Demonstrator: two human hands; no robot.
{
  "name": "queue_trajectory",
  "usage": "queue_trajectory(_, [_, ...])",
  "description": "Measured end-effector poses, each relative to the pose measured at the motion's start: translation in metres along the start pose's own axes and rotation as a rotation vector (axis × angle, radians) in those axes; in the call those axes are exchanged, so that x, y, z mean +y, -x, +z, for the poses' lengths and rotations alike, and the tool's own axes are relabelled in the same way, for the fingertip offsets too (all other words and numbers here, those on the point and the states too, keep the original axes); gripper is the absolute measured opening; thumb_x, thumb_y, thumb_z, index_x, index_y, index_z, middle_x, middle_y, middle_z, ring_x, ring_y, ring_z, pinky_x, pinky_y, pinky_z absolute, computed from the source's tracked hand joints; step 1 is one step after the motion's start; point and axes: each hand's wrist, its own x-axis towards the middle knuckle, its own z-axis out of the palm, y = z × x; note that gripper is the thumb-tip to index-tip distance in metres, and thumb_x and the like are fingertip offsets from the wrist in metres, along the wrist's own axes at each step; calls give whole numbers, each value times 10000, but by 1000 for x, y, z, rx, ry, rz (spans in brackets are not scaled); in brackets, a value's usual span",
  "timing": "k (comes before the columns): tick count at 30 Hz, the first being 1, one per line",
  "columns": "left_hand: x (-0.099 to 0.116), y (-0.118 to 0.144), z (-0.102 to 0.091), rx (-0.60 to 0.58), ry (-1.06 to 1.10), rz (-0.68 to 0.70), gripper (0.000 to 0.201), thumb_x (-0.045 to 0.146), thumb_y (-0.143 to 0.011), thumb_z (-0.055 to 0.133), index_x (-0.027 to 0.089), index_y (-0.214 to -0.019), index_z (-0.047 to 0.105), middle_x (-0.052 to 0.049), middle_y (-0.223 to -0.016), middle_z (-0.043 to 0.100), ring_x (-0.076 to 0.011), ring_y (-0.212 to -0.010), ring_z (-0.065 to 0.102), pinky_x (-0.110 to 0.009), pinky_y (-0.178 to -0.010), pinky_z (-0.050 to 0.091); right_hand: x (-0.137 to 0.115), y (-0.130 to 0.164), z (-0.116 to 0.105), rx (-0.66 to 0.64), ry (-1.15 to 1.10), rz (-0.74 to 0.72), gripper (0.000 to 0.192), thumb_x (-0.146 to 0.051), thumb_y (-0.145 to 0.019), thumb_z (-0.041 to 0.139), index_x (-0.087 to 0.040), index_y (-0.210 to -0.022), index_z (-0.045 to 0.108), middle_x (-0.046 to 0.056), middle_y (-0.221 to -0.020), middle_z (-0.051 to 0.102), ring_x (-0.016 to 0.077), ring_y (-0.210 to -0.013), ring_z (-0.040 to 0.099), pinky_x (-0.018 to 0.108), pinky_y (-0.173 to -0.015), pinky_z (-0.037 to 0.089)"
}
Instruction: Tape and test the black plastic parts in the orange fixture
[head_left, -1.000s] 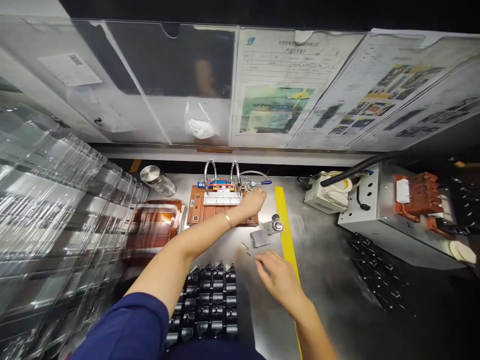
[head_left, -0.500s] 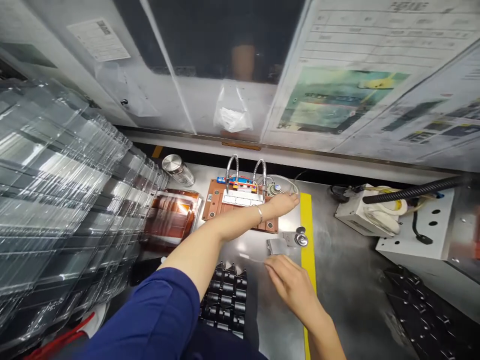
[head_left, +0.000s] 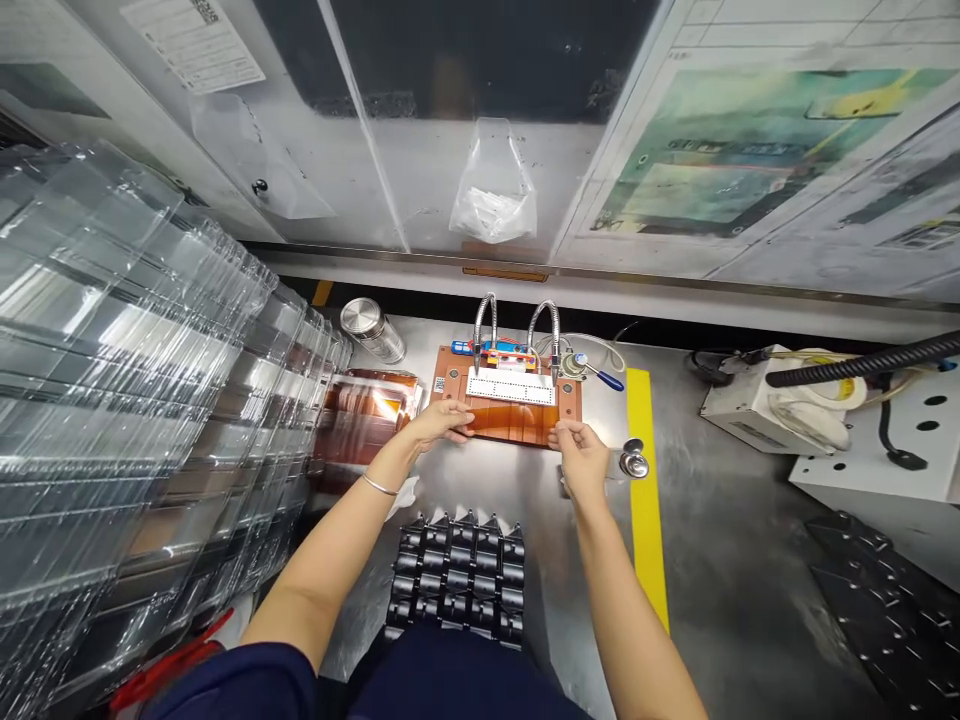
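An orange-brown fixture plate (head_left: 450, 382) with a white strip and two bent metal hoses lies at the back of the steel bench. A glossy amber sheet (head_left: 514, 421) covers its near edge. My left hand (head_left: 442, 420) pinches the sheet's left end. My right hand (head_left: 579, 452) pinches its right end. A bracelet sits on my left wrist. A black tray of small parts (head_left: 459, 578) lies between my forearms.
Stacked clear plastic trays (head_left: 127, 400) fill the left. A metal-lidded jar (head_left: 373, 331), amber sheets (head_left: 367, 412), a small metal knob (head_left: 634, 462), a blue-handled tool (head_left: 600, 373), a yellow tape line (head_left: 648, 500), and white equipment boxes (head_left: 772, 405) surround the plate.
My left hand pulled back from the plate's far right corner to its near left edge. My right hand rose from the bench to the near right edge. The camera moved closer.
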Motion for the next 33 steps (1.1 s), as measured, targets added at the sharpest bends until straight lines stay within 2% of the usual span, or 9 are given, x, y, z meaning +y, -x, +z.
queue_trajectory(4, [1, -14, 15, 254, 14, 36, 163, 231, -769, 678, 131, -720, 559, 17, -572, 587, -63, -464, 543, -173, -458, 447, 2, -4, 12, 82, -102, 90, 298, -378, -561, 709, -163, -739, 607, -1, -645, 631, 118, -567, 583, 253, -555, 517])
queue_trajectory(7, [4, -24, 22, 405, -50, 145, 192, 233, -782, 644, 135, -647, 550, 37, -512, 552, -37, -372, 433, -157, -389, 331, -1, -11, 17, 95, -117, 149, 246, -334, -563, 693, -159, -711, 605, -6, -621, 630, 95, -522, 564, 216, -504, 497])
queue_trajectory(10, [7, -31, 24, 502, -131, 209, 251, 253, -758, 649, 148, -566, 527, 57, -427, 491, -45, -350, 384, -170, -391, 293, -3, -20, 19, 88, -54, 198, 196, -311, -589, 682, -154, -652, 585, -6, -547, 610, 82, -444, 520, 195, -431, 458])
queue_trajectory(18, [14, -41, 19, 524, -116, 185, 275, 235, -726, 642, 170, -521, 470, 70, -362, 434, -47, -330, 312, -175, -365, 241, -4, -35, 22, 71, 18, 245, 127, -235, -598, 646, -157, -576, 549, -20, -466, 573, 67, -369, 465, 170, -358, 406])
queue_trajectory(33, [6, -51, 12, 509, -141, 218, 264, 284, -694, 655, 172, -530, 481, 70, -383, 433, -52, -349, 340, -176, -399, 297, -9, -37, 25, 87, 14, 278, 122, -225, -611, 620, -160, -549, 538, -18, -449, 570, 63, -353, 456, 159, -324, 381])
